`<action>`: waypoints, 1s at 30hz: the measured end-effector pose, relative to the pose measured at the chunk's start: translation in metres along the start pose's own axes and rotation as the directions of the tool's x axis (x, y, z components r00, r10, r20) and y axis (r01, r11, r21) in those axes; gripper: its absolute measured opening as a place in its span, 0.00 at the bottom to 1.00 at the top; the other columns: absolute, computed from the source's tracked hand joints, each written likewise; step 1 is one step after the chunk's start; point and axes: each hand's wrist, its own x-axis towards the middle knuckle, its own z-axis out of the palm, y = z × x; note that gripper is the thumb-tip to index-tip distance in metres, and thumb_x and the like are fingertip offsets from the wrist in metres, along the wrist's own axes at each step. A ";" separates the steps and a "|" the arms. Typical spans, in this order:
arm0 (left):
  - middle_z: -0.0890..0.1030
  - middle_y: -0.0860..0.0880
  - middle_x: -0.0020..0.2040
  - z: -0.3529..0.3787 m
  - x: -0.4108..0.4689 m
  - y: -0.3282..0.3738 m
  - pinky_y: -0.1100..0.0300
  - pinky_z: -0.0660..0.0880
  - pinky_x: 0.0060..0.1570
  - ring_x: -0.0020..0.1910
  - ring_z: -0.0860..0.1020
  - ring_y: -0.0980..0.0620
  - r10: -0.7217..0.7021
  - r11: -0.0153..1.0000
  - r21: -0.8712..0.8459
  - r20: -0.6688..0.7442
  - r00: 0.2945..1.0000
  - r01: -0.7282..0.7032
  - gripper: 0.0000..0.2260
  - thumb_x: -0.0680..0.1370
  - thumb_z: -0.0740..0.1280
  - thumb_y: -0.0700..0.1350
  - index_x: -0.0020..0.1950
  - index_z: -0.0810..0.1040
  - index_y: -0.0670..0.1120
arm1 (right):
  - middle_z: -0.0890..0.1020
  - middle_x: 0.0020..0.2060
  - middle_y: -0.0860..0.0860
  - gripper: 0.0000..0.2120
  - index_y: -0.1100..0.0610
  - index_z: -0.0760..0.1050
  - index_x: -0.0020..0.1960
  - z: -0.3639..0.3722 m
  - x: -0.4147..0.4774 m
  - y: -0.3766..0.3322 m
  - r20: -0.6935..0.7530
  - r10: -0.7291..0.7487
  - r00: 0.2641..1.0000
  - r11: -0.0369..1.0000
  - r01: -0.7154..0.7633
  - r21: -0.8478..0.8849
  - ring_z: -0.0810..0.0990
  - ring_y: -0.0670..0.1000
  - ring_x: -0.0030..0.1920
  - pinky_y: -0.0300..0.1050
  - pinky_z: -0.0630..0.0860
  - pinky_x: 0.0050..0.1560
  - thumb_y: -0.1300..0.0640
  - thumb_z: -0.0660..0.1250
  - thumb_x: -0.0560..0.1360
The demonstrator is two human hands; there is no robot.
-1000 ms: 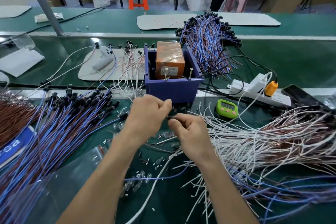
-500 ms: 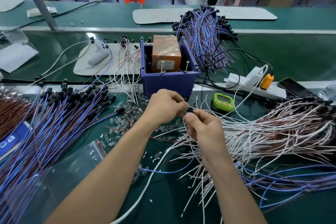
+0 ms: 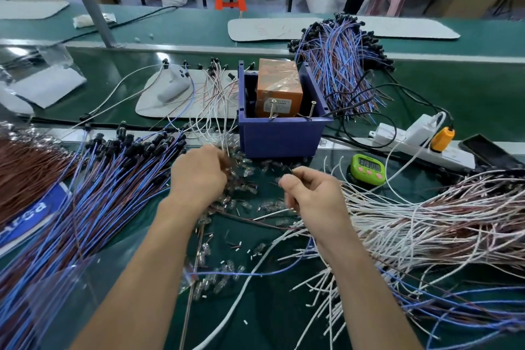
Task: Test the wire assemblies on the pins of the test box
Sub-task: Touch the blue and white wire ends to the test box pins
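1. Green bench point(image 3: 270, 307): blue-brown wire assemblies point(image 3: 99, 207) fanned left, white-brown wire assemblies point(image 3: 426, 221) heaped right.
2. Blue test box point(image 3: 279, 136) at bench centre, just beyond both hands; two upright pins point(image 3: 313, 109) on its front rim.
3. Left hand point(image 3: 199, 176): fingers curled down into scattered clear bulbs point(image 3: 247, 170); any hold hidden.
4. Right hand point(image 3: 312, 196): fingers curled, thumb on forefinger; cannot tell whether it grips anything.
5. Green timer point(image 3: 368, 167) right of box.
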 end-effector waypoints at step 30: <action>0.85 0.65 0.43 0.008 -0.064 0.010 0.72 0.77 0.47 0.43 0.85 0.63 0.173 0.589 -0.631 -0.512 0.841 -0.505 0.09 0.70 0.77 0.44 0.48 0.86 0.57 | 0.84 0.42 0.54 0.15 0.55 0.86 0.43 0.014 0.027 0.020 0.269 -0.142 0.953 0.901 0.011 0.433 0.81 0.50 0.48 0.41 0.78 0.51 0.72 0.66 0.70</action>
